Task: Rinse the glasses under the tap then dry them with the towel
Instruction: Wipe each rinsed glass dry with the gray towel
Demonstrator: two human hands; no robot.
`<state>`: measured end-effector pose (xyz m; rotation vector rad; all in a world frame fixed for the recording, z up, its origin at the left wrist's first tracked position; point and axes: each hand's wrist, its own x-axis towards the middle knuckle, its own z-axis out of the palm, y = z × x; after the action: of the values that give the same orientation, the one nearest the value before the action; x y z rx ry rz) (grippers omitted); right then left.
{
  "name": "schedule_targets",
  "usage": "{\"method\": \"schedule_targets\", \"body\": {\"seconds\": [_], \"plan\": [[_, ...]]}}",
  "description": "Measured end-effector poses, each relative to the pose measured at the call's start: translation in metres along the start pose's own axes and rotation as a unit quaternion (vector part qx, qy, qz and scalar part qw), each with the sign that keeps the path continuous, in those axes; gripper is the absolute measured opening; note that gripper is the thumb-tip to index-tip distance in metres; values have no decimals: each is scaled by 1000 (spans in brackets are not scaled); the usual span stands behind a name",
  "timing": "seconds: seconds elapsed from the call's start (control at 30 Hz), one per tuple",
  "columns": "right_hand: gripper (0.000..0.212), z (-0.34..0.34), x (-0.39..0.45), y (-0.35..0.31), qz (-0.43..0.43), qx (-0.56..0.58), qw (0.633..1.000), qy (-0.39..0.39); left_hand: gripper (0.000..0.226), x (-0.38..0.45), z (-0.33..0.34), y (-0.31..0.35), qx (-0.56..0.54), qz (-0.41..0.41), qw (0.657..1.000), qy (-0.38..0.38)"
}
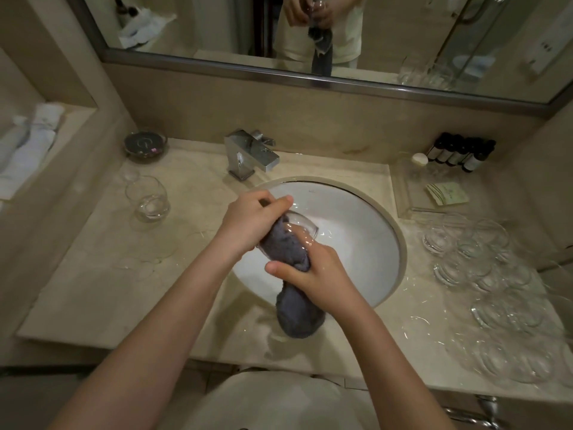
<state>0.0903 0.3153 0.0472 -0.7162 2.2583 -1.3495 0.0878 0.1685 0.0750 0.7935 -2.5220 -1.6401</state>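
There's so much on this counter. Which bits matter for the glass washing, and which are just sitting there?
In use: held glass, grey towel, left hand, right hand, tap, sink, waiting glasses, lone glass.

Just lying about: toiletry bottles, dark dish, sachet, white towels.

You hold a clear glass (302, 226) tilted over the sink, with the grey towel (286, 246) stuffed inside it and hanging below your hand.
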Motion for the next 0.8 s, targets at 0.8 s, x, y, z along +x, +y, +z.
{"method": "schedule_targets", "body": {"seconds": [0.8], "plan": [[35,-8,4,4,0,195,977,86,45,12,2,6,-54,126,990,-36]]}}
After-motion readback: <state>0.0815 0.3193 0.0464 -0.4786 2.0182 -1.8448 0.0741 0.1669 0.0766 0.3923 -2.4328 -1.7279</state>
